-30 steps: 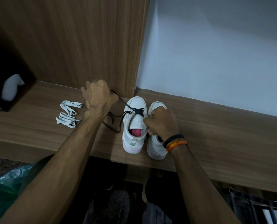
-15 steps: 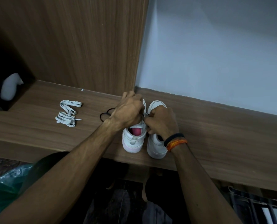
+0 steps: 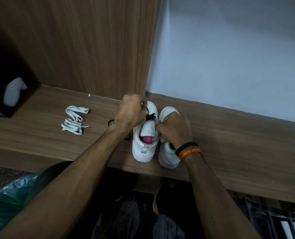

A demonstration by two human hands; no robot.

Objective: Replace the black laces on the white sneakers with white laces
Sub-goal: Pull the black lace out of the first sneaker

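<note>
The left hand [image 3: 130, 114] is curled into a fist over the toe end of the left-hand white sneaker [image 3: 145, 133], pinching the black lace [image 3: 150, 116] between its fingers; the lace runs taut from the fist down to the last crossed eyelets near the toe. A slack loop of the same lace shows on the wooden shelf [image 3: 229, 135] just left of the wrist. The right hand [image 3: 175, 129] has its fingers curled against the right side of that sneaker, by the tongue, pressing it in place; whether it pinches the upper or only braces it cannot be told. Its wrist carries a black band [image 3: 186, 146] and an orange thread band [image 3: 189, 152], and it partly covers the second white sneaker [image 3: 168, 152], which stands touching the first, on its right.

Both sneakers stand upright near the front edge of the shelf, heels toward the person, toes pointing at the back where a wood-grain panel [image 3: 91, 49] meets a pale wall [image 3: 229, 57]. The first sneaker's tongue is lifted free and a pink insole shows in its opening. The white laces [image 3: 74, 120] lie in a loose folded bundle on the shelf, well to the left of the sneakers. At the shelf's far left end sits a dark box [image 3: 14, 75] with something pale in it.
</note>
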